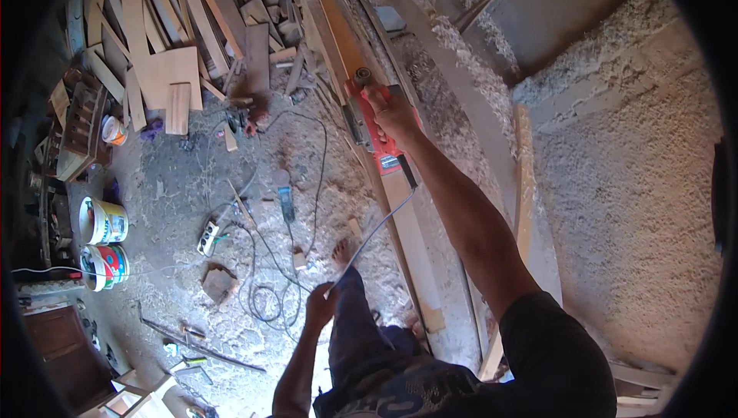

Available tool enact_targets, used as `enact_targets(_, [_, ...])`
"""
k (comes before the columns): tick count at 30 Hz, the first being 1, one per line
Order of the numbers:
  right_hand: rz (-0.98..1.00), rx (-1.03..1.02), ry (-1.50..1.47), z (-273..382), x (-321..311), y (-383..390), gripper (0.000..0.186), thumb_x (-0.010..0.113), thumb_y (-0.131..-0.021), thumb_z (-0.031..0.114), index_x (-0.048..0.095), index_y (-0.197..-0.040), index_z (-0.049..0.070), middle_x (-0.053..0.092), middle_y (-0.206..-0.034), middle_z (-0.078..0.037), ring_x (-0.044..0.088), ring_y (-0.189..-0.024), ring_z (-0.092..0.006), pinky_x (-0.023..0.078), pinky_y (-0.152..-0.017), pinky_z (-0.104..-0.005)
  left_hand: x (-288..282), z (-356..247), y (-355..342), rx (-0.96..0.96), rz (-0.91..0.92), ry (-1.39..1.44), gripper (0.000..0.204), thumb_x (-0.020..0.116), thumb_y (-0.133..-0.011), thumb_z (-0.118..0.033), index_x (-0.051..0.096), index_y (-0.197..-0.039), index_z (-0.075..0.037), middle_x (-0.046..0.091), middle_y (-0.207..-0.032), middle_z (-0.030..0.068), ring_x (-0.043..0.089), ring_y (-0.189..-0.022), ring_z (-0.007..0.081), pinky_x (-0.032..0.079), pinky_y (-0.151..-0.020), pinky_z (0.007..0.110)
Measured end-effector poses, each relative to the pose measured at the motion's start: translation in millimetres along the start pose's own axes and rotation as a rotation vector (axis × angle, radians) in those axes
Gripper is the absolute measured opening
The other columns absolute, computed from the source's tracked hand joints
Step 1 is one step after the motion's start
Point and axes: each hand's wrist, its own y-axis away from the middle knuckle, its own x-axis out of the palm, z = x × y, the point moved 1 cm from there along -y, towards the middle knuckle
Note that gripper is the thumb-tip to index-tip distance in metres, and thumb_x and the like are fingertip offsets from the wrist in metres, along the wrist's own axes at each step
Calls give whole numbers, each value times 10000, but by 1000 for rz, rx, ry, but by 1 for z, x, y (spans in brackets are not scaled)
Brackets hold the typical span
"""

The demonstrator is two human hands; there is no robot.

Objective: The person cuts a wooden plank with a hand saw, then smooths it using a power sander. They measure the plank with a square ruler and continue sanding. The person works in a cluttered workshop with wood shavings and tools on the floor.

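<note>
My right hand point(393, 117) is closed round the handle of a red electric planer point(379, 137). The planer rests on a long, narrow board point(411, 237), which runs away from me along a workbench. Bare wood of that board shows ahead of the tool and behind it. From the planer's rear a grey power cord point(377, 224) slopes down toward me. Low and left of the bench, my left hand point(320, 306) is closed on this cord, holding it off to the side. The planer's underside is hidden.
Shavings cover the floor, where a blue power tool point(285, 201), a power strip point(207, 238) and looped cables point(265, 303) lie. Two paint buckets point(104, 220) stand at the left. Cut boards point(161, 64) are piled at the far left. A shavings-covered wall point(630, 164) is to the right.
</note>
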Motion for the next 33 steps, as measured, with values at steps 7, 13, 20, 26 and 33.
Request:
enact_targets(7, [-60,-391,542,-118,-80,213,418,611,-974,459,620,-1161,85,632,-700,-186,636,-567,-310,477,-429,-416,27,9,53,-1,145,-46,308,649,-896,-276,713,-1092,-48,716,-1070,196,684,-1028,371,532,-874,433])
enact_targets(13, [-74,-167,452,-161,-104,433,512,636,-954,442,580,-1208,1,701,-840,-245,718,-792,-414,559,-612,-451,62,1,100,197,284,-109,156,615,-821,-158,690,-903,-49,697,-956,206,661,-951,420,512,-826,498])
enact_targets(20, [-115,-79,350,-179,-105,514,470,637,-949,392,566,-1206,4,673,-856,-257,705,-738,-418,542,-565,-471,82,9,128,331,433,-101,236,606,-769,-103,703,-959,-1,699,-972,222,668,-971,406,510,-888,467])
enact_targets(26, [-149,-305,552,-144,-83,357,356,610,-976,325,576,-1121,3,660,-814,-253,675,-713,-452,519,-525,-504,57,-14,90,86,261,-131,239,649,-813,-145,694,-1011,-17,701,-983,214,667,-950,418,520,-873,486])
enact_targets(33, [22,-242,593,-97,-57,141,467,676,-937,334,530,-1300,80,655,-1107,-270,683,-803,-494,555,-557,-487,31,-122,15,678,29,-48,715,794,-801,-252,465,-1412,-79,548,-1365,200,549,-1236,395,438,-1041,476])
